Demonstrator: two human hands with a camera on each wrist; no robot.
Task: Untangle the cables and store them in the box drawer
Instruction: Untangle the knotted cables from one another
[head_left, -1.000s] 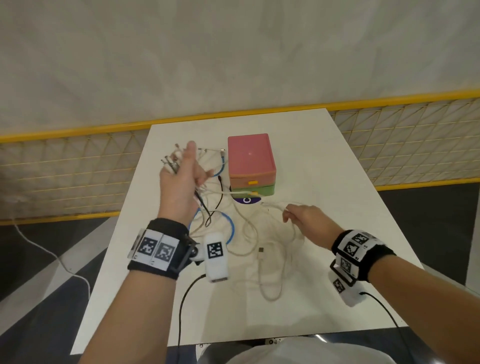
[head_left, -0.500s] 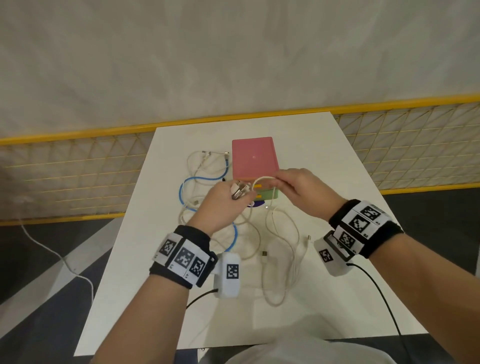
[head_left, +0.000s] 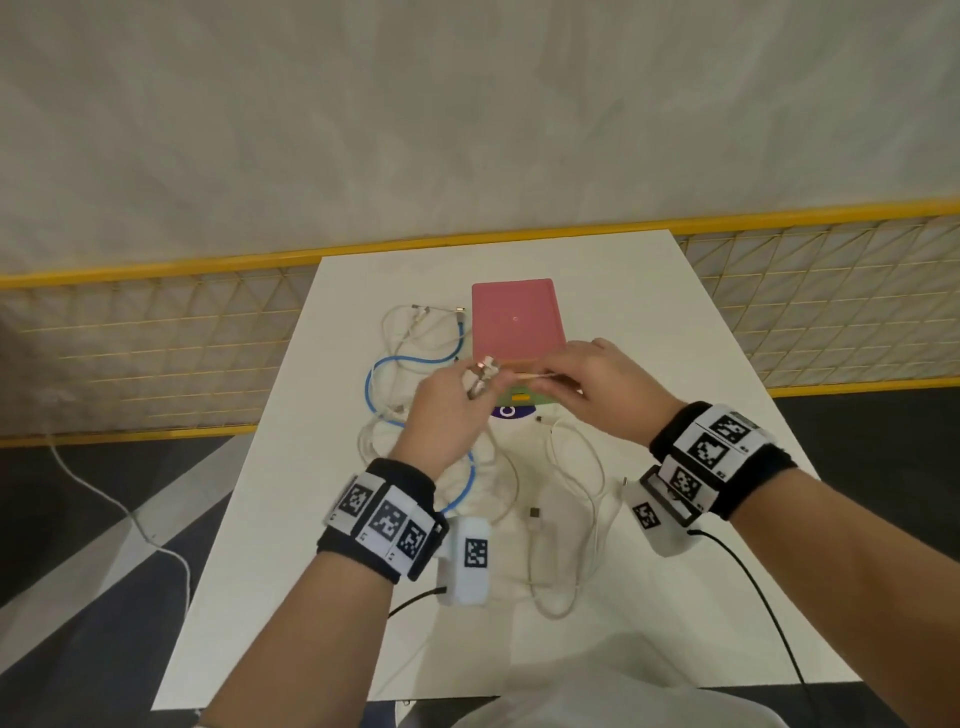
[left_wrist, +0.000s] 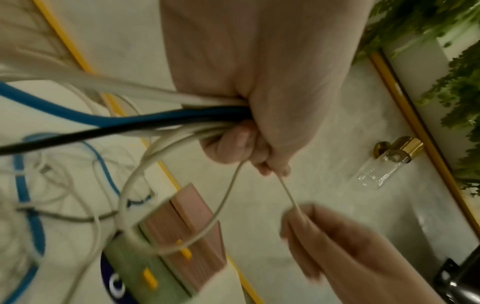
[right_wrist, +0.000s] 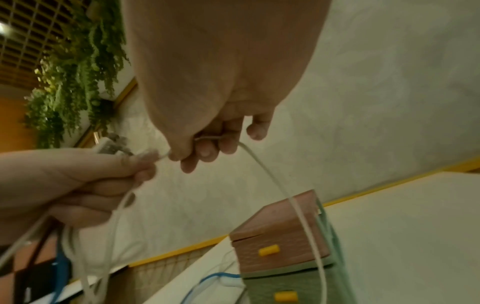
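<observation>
Head: left hand fists a cable bundle, right hand pinches one white cable, both above the two-drawer box mid tabletop; bare room toward right edge.
Left wrist: bundle has one blue cable, one black cable, several white.
Right wrist: two yellow handles on the box.

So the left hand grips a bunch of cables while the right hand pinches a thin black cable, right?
Not quite: the cable pinched by the right hand is white, not black, as the left wrist view shows. The left hand does grip a bunch of cables.
</observation>
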